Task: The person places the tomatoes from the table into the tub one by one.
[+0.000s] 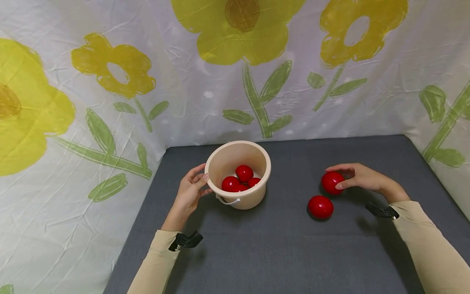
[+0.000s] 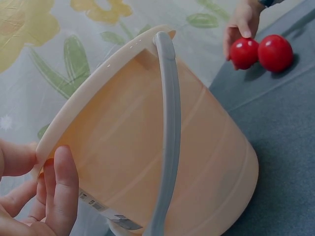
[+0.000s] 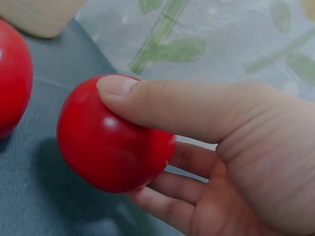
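Observation:
A beige bucket [image 1: 253,198] stands on the dark table with its open top facing me. My left hand [image 1: 191,190] pinches its rim at the left side, thumb and fingers on either side of the edge. Inside lie several glossy red tomato-like balls [image 1: 244,173]. At the right, my right hand [image 1: 367,179] grips another red tomato-like ball [image 3: 110,142], thumb across its near face and fingers behind it. Just in front of that one, a loose red tomato-like ball [image 1: 320,207] sits on the table.
The grey-blue cloth [image 1: 279,257] covers the table. A white curtain with yellow flowers [image 1: 198,102] hangs along the back and both sides. The bucket's pale handle [image 2: 170,132] hangs down its side. Dark straps [image 1: 186,240] circle both wrists.

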`<act>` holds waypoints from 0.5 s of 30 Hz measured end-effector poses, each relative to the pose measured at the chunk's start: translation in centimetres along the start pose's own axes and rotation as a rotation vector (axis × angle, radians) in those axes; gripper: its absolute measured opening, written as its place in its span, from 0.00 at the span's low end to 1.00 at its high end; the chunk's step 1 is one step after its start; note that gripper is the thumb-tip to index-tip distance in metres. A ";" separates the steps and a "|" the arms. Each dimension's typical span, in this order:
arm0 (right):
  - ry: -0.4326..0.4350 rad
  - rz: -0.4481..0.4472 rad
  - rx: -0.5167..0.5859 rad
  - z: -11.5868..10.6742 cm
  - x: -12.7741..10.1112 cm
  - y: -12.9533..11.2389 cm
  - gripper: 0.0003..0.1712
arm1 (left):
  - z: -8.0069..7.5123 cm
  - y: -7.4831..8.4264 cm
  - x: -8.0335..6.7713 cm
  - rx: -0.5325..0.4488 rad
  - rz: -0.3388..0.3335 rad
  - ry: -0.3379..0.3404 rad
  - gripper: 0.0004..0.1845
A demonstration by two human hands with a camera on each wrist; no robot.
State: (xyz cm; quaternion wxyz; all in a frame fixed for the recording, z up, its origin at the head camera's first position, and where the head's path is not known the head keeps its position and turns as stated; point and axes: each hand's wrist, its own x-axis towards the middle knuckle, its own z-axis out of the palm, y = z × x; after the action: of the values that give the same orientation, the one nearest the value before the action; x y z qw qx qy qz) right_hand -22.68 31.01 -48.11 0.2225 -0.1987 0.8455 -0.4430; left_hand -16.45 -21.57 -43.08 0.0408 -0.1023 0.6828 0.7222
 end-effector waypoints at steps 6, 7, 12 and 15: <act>-0.007 0.003 0.015 -0.2 0.9 -1.4 0.36 | -0.1 0.0 0.0 -0.005 0.007 -0.004 0.27; -0.012 -0.002 0.021 -0.2 1.1 -1.6 0.36 | -0.1 0.0 0.0 -0.005 0.007 -0.006 0.27; -0.030 -0.011 0.043 -0.3 2.2 -3.0 0.37 | -0.1 -0.1 0.0 -0.013 0.003 -0.004 0.27; -0.036 -0.010 0.043 -0.6 2.7 -4.1 0.36 | -0.2 -0.2 0.1 -0.009 0.007 -0.006 0.27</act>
State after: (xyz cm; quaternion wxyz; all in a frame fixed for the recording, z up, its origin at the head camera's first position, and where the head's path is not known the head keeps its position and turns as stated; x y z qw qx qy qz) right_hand -24.67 27.79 -44.92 0.2395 -0.2060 0.8306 -0.4586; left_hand -16.49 -21.75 -43.33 0.0399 -0.0977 0.6799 0.7257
